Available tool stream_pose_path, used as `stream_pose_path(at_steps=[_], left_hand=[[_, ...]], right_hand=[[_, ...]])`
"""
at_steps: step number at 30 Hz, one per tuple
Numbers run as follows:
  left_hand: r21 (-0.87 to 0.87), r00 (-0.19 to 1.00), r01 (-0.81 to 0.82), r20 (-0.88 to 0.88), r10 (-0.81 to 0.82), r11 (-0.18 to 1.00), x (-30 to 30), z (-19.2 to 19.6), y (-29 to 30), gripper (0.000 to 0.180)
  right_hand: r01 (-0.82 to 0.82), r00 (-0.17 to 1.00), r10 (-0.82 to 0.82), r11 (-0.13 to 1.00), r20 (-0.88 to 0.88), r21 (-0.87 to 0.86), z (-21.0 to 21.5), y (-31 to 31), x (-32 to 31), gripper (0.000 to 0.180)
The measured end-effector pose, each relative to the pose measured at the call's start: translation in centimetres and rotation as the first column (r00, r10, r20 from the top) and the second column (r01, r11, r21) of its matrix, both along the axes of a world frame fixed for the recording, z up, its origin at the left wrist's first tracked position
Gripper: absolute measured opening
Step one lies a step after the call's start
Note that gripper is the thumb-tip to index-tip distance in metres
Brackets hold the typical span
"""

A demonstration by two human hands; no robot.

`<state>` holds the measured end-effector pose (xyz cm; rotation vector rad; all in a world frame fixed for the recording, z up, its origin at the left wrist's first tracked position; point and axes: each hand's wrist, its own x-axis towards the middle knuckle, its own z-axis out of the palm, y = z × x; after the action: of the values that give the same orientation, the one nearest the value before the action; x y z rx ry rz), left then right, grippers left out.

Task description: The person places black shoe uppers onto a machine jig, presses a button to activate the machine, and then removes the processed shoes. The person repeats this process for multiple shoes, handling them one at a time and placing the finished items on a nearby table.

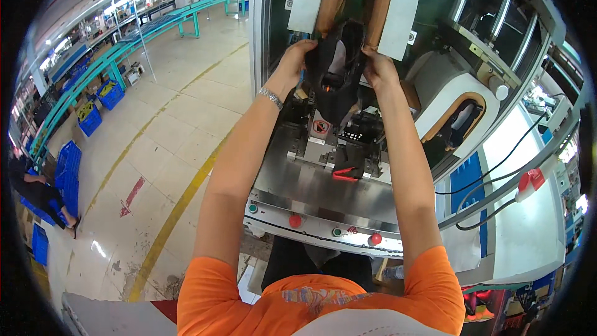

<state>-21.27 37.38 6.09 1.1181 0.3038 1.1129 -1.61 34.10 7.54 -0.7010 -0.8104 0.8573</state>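
At the machine (323,180), left hand (297,56) and right hand (378,67) both gripping one black shoe upper (336,78).

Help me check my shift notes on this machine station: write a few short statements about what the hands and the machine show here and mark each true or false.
1. Both hands hold the black shoe upper. True.
2. The left hand wears a glove. False: it is bare, with a metal bracelet on the wrist.
3. The machine's front panel carries red and green buttons. True.
4. The right hand rests on a red button. False: it grips the upper.
5. Blue crates stand on the floor at left. True.
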Motion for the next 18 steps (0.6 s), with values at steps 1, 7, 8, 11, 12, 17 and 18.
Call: stream_pose_path(at_steps=[1,7,8,11,12,17,18], left_hand=[[-0.016,1.0,-0.028,-0.003,0.028,0.999,0.5,-0.4,0.9,0.02],[-0.071,0.956,-0.238,-0.191,0.221,0.969,0.7,-1.8,2.8,0.022],[-0.028,0.941,-0.249,-0.245,0.235,0.968,0.6,-2.3,1.5,0.022],[0.103,0.873,-0.275,-0.389,0.293,0.956,-0.6,-3.5,-2.0,0.03],[0.147,0.844,-0.285,-0.429,0.321,0.947,-1.3,-4.0,-2.9,0.033],[0.48,0.683,-0.548,-0.216,0.697,0.686,-2.0,-8.6,-4.6,0.042],[0.686,0.478,-0.628,-0.032,0.878,0.367,-1.8,-7.7,-6.5,0.041]], right_hand=[[0.012,1.0,-0.012,1.0,-0.028,-0.017,0.2,0.4,0.1,0.025],[-0.047,0.998,0.051,0.991,0.025,-0.128,0.4,0.6,0.0,0.021],[-0.043,0.997,0.055,0.984,0.061,-0.175,-0.2,-0.2,0.3,0.021],[-0.173,0.962,0.219,0.95,0.16,-0.262,-2.2,-3.6,0.8,0.026],[-0.267,0.946,0.31,0.91,0.094,-0.317,-3.0,-5.6,-0.1,0.028],[-0.635,0.747,0.542,0.752,-0.385,-0.175,-14.6,-10.8,-3.6,0.03],[-0.673,0.677,0.573,0.736,-0.461,-0.073,-16.8,-11.0,-4.4,0.019]])
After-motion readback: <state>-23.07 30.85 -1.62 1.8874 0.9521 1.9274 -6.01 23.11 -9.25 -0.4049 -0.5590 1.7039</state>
